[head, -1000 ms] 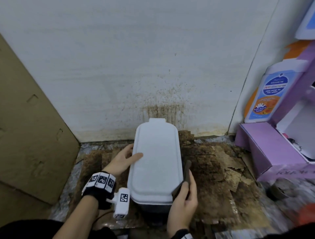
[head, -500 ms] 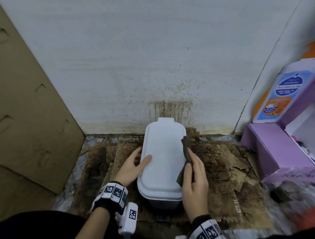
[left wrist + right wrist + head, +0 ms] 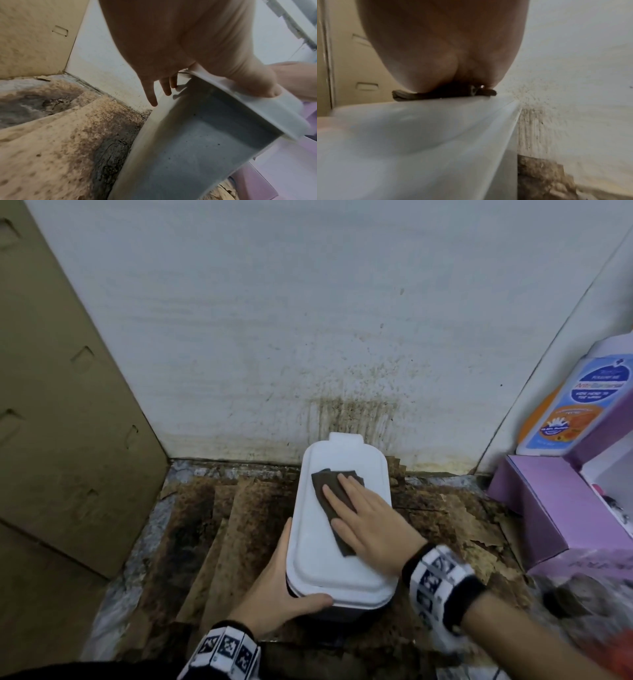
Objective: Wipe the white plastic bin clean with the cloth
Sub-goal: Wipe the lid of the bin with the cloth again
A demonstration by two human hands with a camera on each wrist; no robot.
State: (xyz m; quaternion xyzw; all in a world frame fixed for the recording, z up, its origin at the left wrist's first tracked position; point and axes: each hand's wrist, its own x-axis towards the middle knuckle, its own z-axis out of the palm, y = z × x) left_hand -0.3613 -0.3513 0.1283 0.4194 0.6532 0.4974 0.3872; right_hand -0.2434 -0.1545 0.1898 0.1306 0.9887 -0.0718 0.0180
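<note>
White plastic bin [image 3: 337,546] stands on the stained floor against the wall, its lid closed, just in front of a brown splatter patch [image 3: 352,416]. Half a second ago the right hand held the cloth at the lid's right edge; now the right hand [image 3: 370,523] lies flat on top of the lid with straight, spread fingers pressing the dark brown cloth [image 3: 330,494] down across its far half. The left hand [image 3: 277,590] has slid from the lid's left side to the near left corner, where its thumb wraps over the front rim and its fingers run along the side wall, steadying the bin.

From the left wrist view the bin wall [image 3: 197,148] is smooth grey-white plastic dotted with small dark specks, under a projecting lid lip. The right wrist view shows the cloth [image 3: 412,95] as a thin folded layer squashed beneath the palm on the glossy, gently domed lid [image 3: 419,128].

Torn, mottled brown cardboard sheets [image 3: 219,546] cover the floor on both sides. A tall cardboard panel [image 3: 61,412] leans well to the left, leaving open floor there; a purple box [image 3: 548,501] and a labelled bottle [image 3: 568,405] stand near on the right.
</note>
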